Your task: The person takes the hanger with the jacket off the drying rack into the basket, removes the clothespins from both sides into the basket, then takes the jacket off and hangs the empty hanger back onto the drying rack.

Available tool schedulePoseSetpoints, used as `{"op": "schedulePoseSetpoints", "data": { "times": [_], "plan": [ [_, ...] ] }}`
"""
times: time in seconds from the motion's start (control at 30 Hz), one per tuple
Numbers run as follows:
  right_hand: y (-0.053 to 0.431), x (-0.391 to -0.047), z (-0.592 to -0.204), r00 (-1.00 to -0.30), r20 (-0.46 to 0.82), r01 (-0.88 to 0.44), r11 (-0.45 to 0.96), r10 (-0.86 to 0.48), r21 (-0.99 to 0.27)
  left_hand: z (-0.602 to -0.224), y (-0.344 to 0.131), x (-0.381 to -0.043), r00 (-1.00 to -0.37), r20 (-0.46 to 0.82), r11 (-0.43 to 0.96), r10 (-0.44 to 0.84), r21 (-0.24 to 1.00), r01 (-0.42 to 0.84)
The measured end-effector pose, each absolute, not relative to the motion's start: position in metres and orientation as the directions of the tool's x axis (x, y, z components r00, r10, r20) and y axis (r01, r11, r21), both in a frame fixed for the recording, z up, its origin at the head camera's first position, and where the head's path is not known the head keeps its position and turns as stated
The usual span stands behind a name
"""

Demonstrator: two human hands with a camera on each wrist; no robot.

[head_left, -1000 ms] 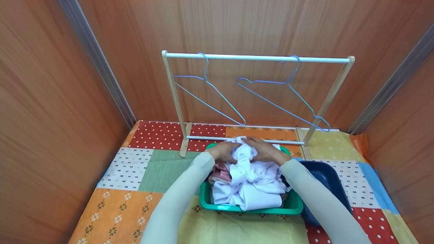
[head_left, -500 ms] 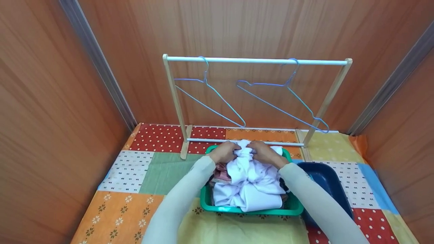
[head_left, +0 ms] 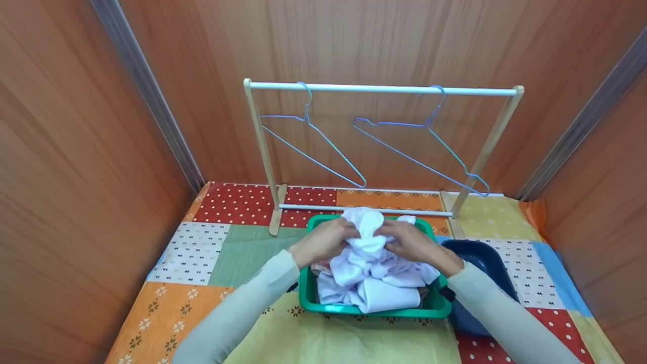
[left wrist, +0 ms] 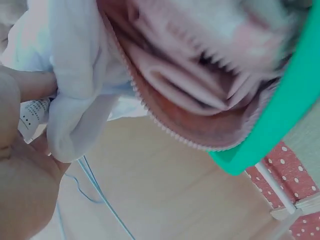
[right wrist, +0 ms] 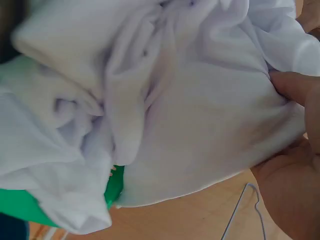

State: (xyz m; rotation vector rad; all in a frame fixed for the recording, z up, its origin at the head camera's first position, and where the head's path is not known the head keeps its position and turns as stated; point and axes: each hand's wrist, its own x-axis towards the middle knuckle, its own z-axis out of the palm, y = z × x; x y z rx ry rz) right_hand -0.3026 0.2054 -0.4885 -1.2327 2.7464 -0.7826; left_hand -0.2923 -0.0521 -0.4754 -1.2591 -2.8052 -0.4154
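A heap of crumpled white cloth (head_left: 366, 268) fills much of a green basket (head_left: 374, 312) in the head view. My left hand (head_left: 326, 241) pinches a gathered part of it from the left, and my right hand (head_left: 412, 243) pinches it from the right. Between them a fold of the white cloth stands up. In the left wrist view, thumb and fingers of the left hand (left wrist: 30, 150) grip the cloth near a printed white label (left wrist: 34, 116). The right wrist view has the right hand (right wrist: 295, 165) holding a smooth stretch of the cloth. Beside it lies a pink garment (left wrist: 200, 100) with scalloped trim.
Behind the basket stands a clothes rack (head_left: 384, 89) with two blue wire hangers (head_left: 336, 151) on its bar. A dark blue basin (head_left: 480, 258) is right of the basket, partly behind the right sleeve. Wooden panels (head_left: 101, 167) enclose a patchwork cloth (head_left: 192, 303).
Both hands have drawn back slightly towards the body, forearms spreading wider. The white cloth between them has been lifted and bunched, now covering more of the pink garment.
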Motion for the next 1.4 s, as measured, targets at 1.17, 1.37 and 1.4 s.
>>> {"op": "schedulePoseSetpoints", "data": {
  "times": [1.17,1.37,1.4],
  "plan": [
    [0.223,-0.256,-0.527,-0.655,-0.327,-0.466,0.705,-0.681,-0.536,-0.532,-0.06,-0.245,-0.682,-0.203,0.676,0.703,0.49,0.551],
    [0.222,-0.262,-0.522,-0.762,-0.061,-0.52,0.666,-0.644,-0.535,-0.514,-0.067,-0.259,-0.746,-0.001,0.641,0.666,0.513,0.571],
    [0.22,-0.264,-0.52,-0.777,-0.012,-0.528,0.662,-0.629,-0.531,-0.51,-0.067,-0.262,-0.759,0.032,0.648,0.65,0.498,0.576]
  ]
}}
